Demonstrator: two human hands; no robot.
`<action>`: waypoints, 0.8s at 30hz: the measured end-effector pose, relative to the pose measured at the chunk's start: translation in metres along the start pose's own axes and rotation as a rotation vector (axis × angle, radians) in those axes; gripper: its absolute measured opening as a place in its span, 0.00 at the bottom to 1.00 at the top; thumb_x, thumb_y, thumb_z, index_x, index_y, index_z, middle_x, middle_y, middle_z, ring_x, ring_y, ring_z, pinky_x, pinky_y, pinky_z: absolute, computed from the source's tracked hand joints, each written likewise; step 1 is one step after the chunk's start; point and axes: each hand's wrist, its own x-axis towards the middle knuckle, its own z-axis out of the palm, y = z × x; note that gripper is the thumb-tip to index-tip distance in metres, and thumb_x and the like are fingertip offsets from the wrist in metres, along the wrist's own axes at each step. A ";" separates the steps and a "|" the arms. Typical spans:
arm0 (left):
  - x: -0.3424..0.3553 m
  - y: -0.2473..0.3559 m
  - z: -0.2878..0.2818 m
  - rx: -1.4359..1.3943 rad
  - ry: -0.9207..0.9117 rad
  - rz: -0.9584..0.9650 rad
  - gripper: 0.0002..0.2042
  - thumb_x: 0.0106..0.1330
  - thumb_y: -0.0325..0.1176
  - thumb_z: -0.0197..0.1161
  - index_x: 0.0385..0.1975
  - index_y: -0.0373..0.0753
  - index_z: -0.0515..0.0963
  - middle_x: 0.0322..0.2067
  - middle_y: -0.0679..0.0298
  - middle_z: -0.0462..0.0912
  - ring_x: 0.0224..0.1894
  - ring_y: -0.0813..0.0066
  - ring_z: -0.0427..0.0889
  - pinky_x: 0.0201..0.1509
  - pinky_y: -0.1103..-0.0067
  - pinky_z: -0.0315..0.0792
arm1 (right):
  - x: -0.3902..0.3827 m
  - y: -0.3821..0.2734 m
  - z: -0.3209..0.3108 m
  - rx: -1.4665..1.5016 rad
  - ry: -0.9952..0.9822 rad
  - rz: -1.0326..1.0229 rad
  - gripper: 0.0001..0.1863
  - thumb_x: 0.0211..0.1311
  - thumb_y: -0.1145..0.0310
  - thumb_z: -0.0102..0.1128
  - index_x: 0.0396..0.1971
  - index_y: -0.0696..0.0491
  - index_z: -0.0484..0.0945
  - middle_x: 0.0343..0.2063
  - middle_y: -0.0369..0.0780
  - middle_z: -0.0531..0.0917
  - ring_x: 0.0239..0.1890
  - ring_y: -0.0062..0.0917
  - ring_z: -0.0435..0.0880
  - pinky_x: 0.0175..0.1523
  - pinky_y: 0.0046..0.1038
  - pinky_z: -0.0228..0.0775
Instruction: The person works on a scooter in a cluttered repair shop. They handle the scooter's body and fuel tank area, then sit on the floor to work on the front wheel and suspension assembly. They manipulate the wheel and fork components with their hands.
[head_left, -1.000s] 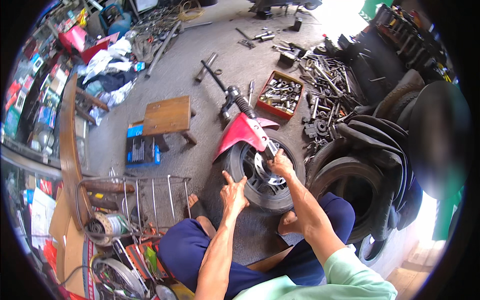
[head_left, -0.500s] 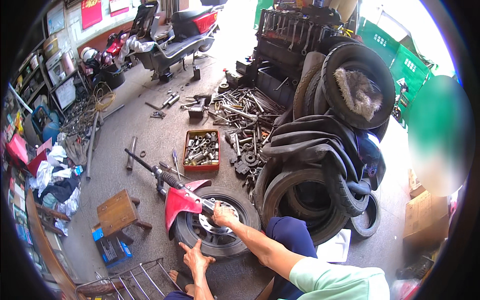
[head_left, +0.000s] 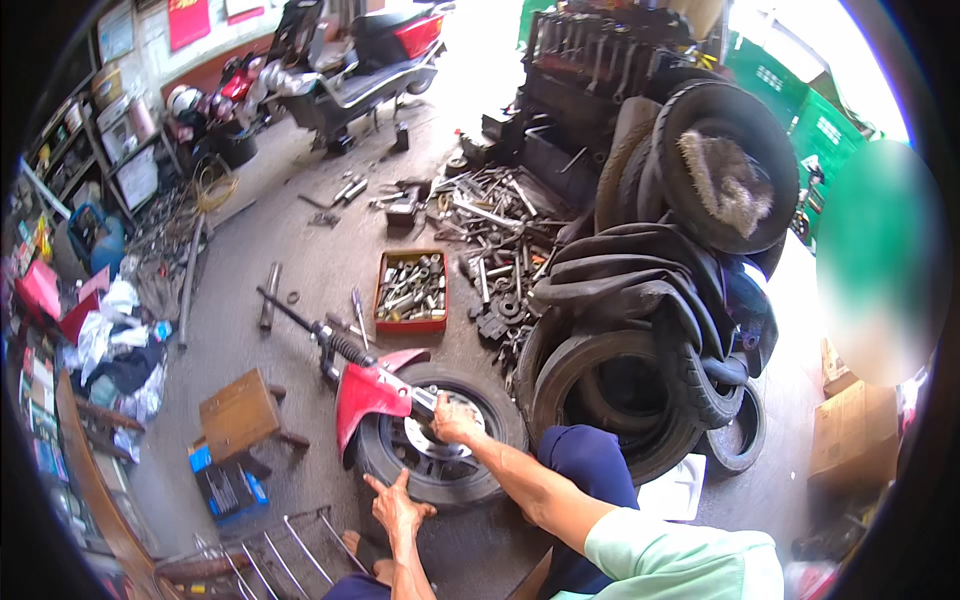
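A scooter front wheel with a black tyre lies on its side before me. Its red mudguard and front fork are attached, the fork pointing up and to the left. My right hand is closed round the lower end of the fork, over the silver brake disc. The fingertips are partly hidden by the hand itself. My left hand is at the near left edge of the tyre, holding nothing, its thumb and fingers spread. Whether it touches the rubber I cannot tell.
Beyond the wheel stands a red box of sockets, with a screwdriver beside it. Loose tools lie heaped behind. Stacked tyres rise at the right. A wooden stool and a metal rack are at the left.
The whole view has shifted slightly, so things appear a little higher and further right. Both hands keep nearly the same places on and beside the wheel.
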 end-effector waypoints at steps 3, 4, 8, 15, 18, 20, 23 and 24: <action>0.004 -0.002 0.001 0.014 0.034 0.049 0.44 0.19 0.35 0.76 0.51 0.55 0.71 0.58 0.29 0.46 0.39 0.46 0.78 0.43 0.67 0.74 | 0.005 -0.002 -0.001 -0.043 -0.011 0.041 0.44 0.46 0.57 0.56 0.56 0.67 0.46 0.35 0.55 0.78 0.40 0.44 0.79 0.46 0.40 0.69; 0.002 -0.005 0.003 0.014 0.036 0.038 0.44 0.20 0.35 0.76 0.51 0.56 0.71 0.58 0.30 0.46 0.38 0.46 0.79 0.42 0.67 0.74 | 0.002 -0.007 -0.002 -0.031 -0.041 0.053 0.38 0.47 0.59 0.56 0.54 0.64 0.51 0.36 0.54 0.78 0.42 0.44 0.78 0.49 0.42 0.67; 0.003 -0.006 0.004 0.023 0.022 0.020 0.44 0.21 0.36 0.76 0.52 0.56 0.70 0.58 0.30 0.46 0.40 0.47 0.78 0.43 0.68 0.74 | 0.006 -0.003 -0.002 -0.108 -0.054 0.049 0.40 0.48 0.59 0.56 0.54 0.66 0.49 0.36 0.54 0.78 0.43 0.44 0.78 0.50 0.41 0.66; 0.003 -0.001 0.002 -0.003 -0.038 -0.002 0.44 0.24 0.34 0.76 0.53 0.55 0.69 0.58 0.29 0.44 0.43 0.47 0.77 0.47 0.70 0.73 | 0.010 0.009 -0.001 -0.132 0.001 -0.101 0.30 0.49 0.55 0.58 0.40 0.63 0.55 0.30 0.57 0.78 0.36 0.46 0.79 0.43 0.40 0.70; 0.002 0.000 -0.001 -0.009 -0.039 -0.010 0.44 0.24 0.34 0.76 0.53 0.55 0.69 0.57 0.28 0.44 0.43 0.47 0.77 0.47 0.69 0.73 | 0.011 0.010 0.001 -0.141 -0.004 -0.114 0.30 0.49 0.56 0.57 0.41 0.64 0.56 0.30 0.56 0.78 0.36 0.47 0.79 0.43 0.39 0.70; 0.002 0.000 -0.002 -0.020 -0.035 -0.007 0.44 0.24 0.33 0.76 0.53 0.54 0.69 0.57 0.28 0.44 0.42 0.47 0.77 0.47 0.69 0.73 | 0.010 0.008 -0.002 -0.134 -0.025 -0.093 0.31 0.49 0.56 0.57 0.42 0.65 0.56 0.31 0.57 0.78 0.37 0.46 0.79 0.44 0.39 0.70; 0.002 0.003 -0.006 -0.012 -0.053 -0.012 0.44 0.24 0.33 0.76 0.53 0.54 0.69 0.57 0.28 0.44 0.42 0.48 0.78 0.47 0.70 0.73 | 0.005 0.004 -0.007 -0.139 -0.024 -0.092 0.31 0.50 0.57 0.56 0.43 0.66 0.55 0.31 0.57 0.78 0.38 0.46 0.79 0.45 0.39 0.70; 0.003 0.003 -0.005 -0.008 -0.047 -0.010 0.44 0.24 0.33 0.76 0.53 0.54 0.69 0.57 0.27 0.44 0.42 0.48 0.77 0.47 0.70 0.73 | 0.004 0.003 -0.009 -0.138 -0.019 -0.092 0.31 0.50 0.57 0.56 0.43 0.66 0.56 0.31 0.57 0.78 0.38 0.46 0.79 0.45 0.39 0.70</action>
